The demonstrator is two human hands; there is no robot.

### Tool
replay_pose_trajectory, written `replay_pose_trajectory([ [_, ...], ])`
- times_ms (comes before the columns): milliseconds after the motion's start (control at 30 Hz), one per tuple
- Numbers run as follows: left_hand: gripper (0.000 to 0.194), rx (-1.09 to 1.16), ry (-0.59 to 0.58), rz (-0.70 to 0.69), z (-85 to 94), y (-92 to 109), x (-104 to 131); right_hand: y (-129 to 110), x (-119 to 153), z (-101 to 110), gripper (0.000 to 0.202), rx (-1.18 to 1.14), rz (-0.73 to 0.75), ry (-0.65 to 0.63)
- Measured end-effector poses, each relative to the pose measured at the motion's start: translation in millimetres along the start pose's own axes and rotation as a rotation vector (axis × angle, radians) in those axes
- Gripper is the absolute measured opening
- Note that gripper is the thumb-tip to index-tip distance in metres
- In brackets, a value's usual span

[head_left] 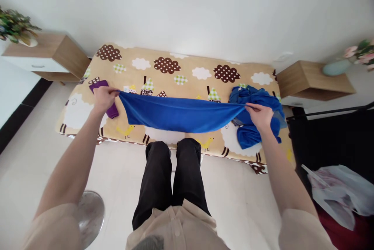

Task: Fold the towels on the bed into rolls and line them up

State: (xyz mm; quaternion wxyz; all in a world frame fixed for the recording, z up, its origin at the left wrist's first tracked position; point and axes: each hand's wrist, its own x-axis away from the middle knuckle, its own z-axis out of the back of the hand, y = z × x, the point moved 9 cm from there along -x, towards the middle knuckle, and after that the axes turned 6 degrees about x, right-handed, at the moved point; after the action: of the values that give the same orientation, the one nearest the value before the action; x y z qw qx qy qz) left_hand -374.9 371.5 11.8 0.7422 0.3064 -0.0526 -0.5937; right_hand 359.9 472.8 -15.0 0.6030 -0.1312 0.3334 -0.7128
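A blue cloth [181, 113] is stretched sideways in the air over the bed, its lower edge sagging. My left hand [105, 97] pinches its left upper corner, and my right hand [260, 116] pinches the right one. Under and beside my left hand a folded purple cloth [112, 110] lies on the patterned bed cover [187, 64]. A crumpled pile of blue cloths [257, 96] lies on the bed's right part, partly hidden behind my right hand.
Wooden nightstands stand left [46, 49] and right [309, 80], each with a flower vase. A round metal stool [91, 215] is at lower left. Plastic bags [341, 187] lie at lower right, near a black surface [336, 140]. A white wall rises behind the bed.
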Motion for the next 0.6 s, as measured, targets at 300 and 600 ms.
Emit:
replay_pose_trajectory([
  [300, 0.025, 0.155, 0.261, -0.037, -2.1, -27, 40, -5, 40, -16, 0.027, -0.153, 0.284, 0.212],
  [600, 0.028, 0.091, -0.215, 0.255, -161.1, -141, 146, 123, 122, -146, 0.023, 0.142, 0.169, -0.175],
])
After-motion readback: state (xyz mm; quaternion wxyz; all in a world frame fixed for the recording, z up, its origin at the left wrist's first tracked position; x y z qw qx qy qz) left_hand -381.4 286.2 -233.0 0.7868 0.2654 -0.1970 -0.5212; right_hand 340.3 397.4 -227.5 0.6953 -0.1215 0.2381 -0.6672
